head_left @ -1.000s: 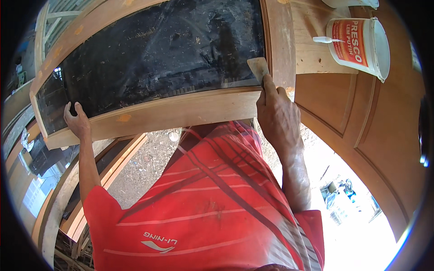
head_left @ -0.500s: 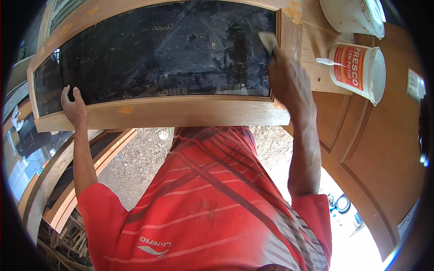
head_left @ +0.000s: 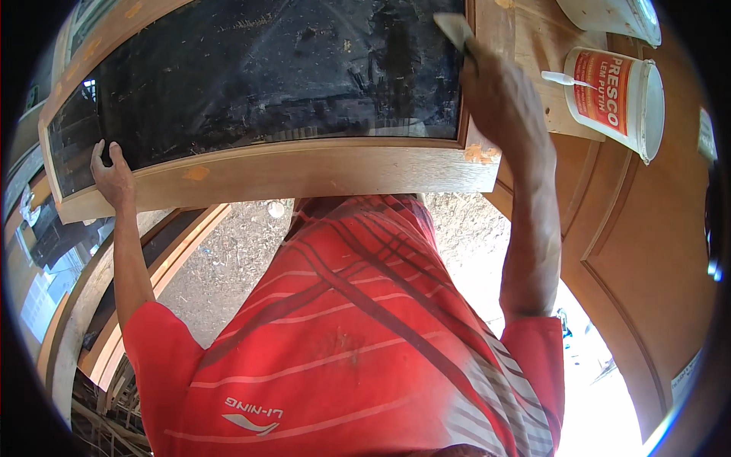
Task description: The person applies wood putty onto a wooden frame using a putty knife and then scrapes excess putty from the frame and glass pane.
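One rough wooden frame [head_left: 304, 169] around a dusty dark glass pane [head_left: 274, 72] lies before the person, a white round tub [head_left: 620, 99] at its right, the right hand [head_left: 502, 103] closed on a flat putty blade [head_left: 455, 29] at the pane's right edge, the left hand [head_left: 112, 174] with fingers curled over the left rail.

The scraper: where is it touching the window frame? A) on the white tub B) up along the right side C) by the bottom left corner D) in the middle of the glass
B: the right hand holds the scraper against the frame's right side near the top, while the left hand grips the bottom left corner.
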Demonstrator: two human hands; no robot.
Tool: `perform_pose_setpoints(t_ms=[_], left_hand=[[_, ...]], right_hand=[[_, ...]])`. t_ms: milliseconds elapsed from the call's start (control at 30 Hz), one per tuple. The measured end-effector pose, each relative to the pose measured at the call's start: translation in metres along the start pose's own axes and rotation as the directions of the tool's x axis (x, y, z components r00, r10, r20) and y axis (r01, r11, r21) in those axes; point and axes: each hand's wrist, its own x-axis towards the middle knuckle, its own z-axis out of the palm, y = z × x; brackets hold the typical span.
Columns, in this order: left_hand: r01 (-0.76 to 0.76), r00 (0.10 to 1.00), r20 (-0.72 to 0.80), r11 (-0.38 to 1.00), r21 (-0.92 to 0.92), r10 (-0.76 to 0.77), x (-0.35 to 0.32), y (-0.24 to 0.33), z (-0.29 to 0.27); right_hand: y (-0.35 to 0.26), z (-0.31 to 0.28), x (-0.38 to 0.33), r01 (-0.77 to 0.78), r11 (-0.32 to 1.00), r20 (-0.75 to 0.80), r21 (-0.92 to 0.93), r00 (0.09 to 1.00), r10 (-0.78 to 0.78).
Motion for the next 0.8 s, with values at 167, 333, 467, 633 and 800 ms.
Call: perform_pose_setpoints(t_ms=[167, 333, 467, 633, 800], left_hand=[[0.043, 0.999, -0.005, 0.999, 0.002, -0.043, -0.002, 0.007, -0.003], [0.027, 1.0, -0.008, 1.0, 0.016, -0.027, -0.001, 0.001, -0.002], [-0.011, 1.0, -0.002, 1.0, 0.017, 0.011, 0.0, -0.007, -0.001], [0.012, 1.0, -0.018, 0.999, 0.035, -0.011, -0.003, -0.005, -0.002], [0.037, 0.999, -0.015, 0.998, 0.044, -0.037, 0.0, -0.006, 0.0]], right_hand=[[-0.021, 0.002, -0.121, -0.034, 0.986, 0.198, -0.164, 0.978, 0.066], [-0.037, -0.007, -0.148, -0.097, 0.988, 0.25, -0.119, 0.96, 0.124], [-0.036, -0.005, -0.134, -0.119, 0.985, 0.224, -0.127, 0.964, 0.145], [-0.031, 0.005, -0.145, -0.051, 0.988, 0.188, -0.147, 0.979, 0.079], [-0.022, 0.01, -0.072, 0.066, 0.992, 0.018, -0.107, 0.998, -0.065]])
